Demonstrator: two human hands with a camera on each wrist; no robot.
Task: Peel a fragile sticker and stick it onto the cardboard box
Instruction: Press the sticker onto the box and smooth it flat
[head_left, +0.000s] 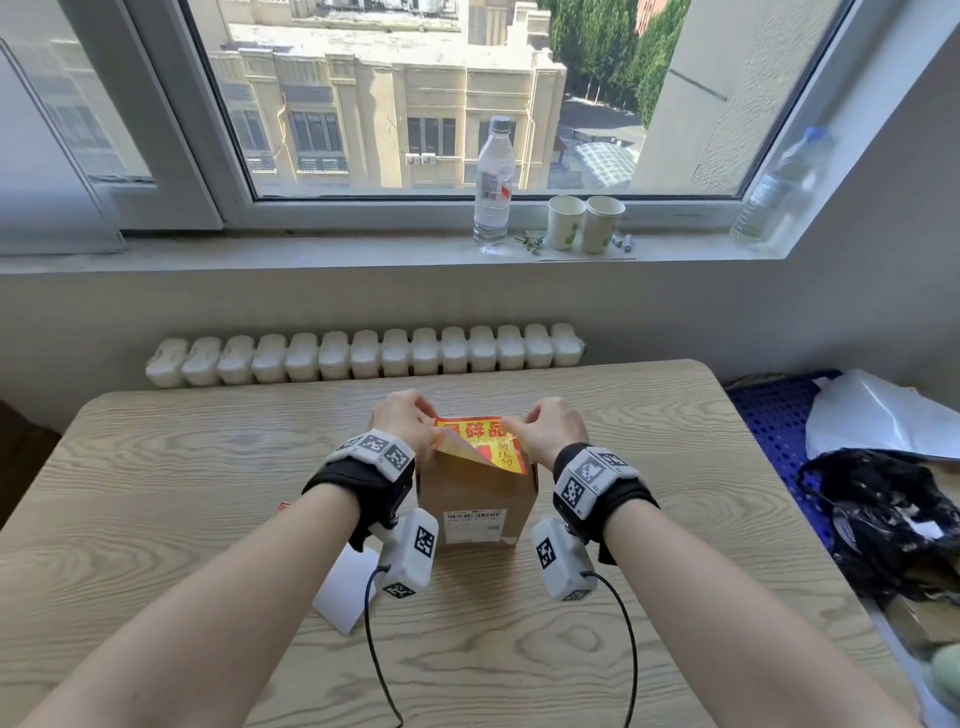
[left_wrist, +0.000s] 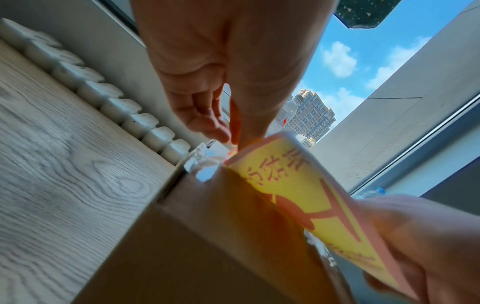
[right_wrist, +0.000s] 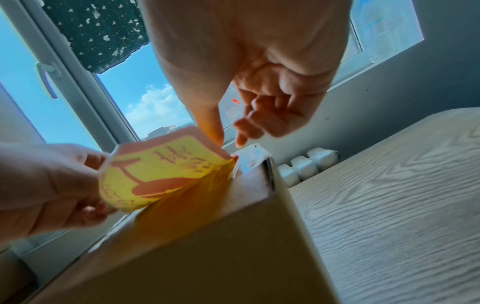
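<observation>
A brown cardboard box (head_left: 475, 493) stands upright mid-table, its barcode label facing me. Over its top lies the red and yellow fragile sticker (head_left: 480, 441); its far part lies along the box top and its near left part curls up off it. My left hand (head_left: 423, 421) pinches the sticker's left edge, and my right hand (head_left: 522, 423) pinches its right corner. The left wrist view shows the sticker's back (left_wrist: 311, 195) arching over the box (left_wrist: 207, 246). In the right wrist view my right thumb and fingers (right_wrist: 228, 139) meet at the sticker's (right_wrist: 161, 174) corner.
A white backing sheet (head_left: 345, 592) lies on the wooden table (head_left: 156, 493) under my left forearm. A radiator (head_left: 363, 353) runs behind the table. A water bottle (head_left: 493, 187) and two paper cups (head_left: 584, 223) stand on the sill. A black bag (head_left: 883, 519) sits at the right.
</observation>
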